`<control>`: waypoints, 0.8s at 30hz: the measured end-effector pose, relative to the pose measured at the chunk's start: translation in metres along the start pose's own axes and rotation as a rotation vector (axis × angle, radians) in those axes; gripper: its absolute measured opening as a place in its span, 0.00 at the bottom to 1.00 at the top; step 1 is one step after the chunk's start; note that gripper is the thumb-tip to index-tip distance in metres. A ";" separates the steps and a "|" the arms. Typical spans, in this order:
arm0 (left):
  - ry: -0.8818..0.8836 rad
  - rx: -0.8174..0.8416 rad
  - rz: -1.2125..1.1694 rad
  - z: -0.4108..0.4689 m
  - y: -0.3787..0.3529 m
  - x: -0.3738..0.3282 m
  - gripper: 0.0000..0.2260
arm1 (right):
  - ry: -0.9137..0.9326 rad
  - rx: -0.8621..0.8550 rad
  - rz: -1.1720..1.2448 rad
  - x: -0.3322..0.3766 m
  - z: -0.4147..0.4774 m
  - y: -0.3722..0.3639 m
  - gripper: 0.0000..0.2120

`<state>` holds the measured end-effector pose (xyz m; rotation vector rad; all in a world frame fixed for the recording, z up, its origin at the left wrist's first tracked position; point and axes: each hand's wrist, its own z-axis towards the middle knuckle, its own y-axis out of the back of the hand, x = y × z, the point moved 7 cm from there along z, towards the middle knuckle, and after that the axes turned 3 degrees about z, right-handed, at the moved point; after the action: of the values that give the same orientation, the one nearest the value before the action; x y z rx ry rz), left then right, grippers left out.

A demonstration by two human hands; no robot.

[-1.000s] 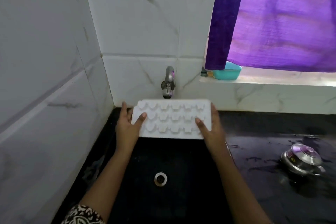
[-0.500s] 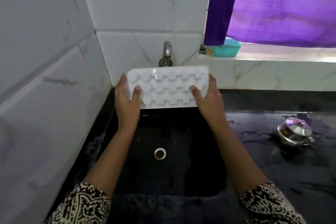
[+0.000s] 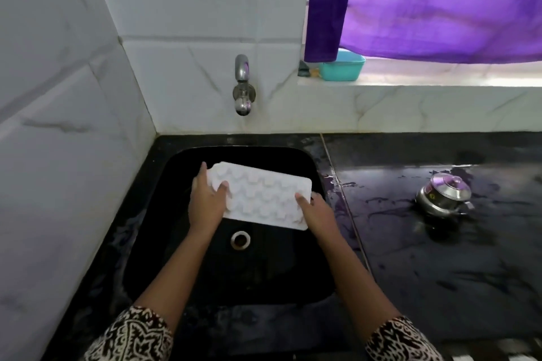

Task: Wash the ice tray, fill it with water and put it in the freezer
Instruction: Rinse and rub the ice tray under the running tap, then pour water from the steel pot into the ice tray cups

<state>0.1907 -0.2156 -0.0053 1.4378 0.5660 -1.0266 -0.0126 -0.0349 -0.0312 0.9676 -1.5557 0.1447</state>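
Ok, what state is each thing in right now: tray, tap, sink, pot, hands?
ice tray: cavity side up, held over the sink; water inside cannot be told.
left hand: grips the tray's left end.
right hand: grips the tray's right end.
tap: no stream showing.
sink: drain unplugged, no pooled water seen.
steel pot: lid on.
counter: wet in patches.

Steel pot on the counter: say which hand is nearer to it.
Right. The right hand grips the tray at the end nearest the pot; the left hand holds the opposite end, farther away.
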 end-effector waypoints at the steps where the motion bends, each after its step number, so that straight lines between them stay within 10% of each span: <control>1: -0.019 -0.005 -0.057 -0.004 -0.002 -0.006 0.30 | 0.012 -0.015 0.112 0.004 -0.004 0.008 0.21; 13: 0.006 0.161 -0.707 -0.112 -0.101 -0.085 0.14 | 0.044 -0.194 1.135 -0.031 -0.023 0.153 0.08; 19: 0.037 0.292 -0.525 -0.184 -0.188 -0.088 0.11 | -0.063 -0.251 0.745 -0.118 -0.021 0.233 0.17; 24: -0.050 0.314 -0.287 -0.219 -0.218 -0.090 0.28 | -0.038 -0.141 0.375 -0.169 -0.015 0.262 0.23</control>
<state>0.0212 0.0505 -0.0691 1.6296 0.6053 -1.4246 -0.1832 0.2245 -0.0627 0.5646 -1.7458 0.2766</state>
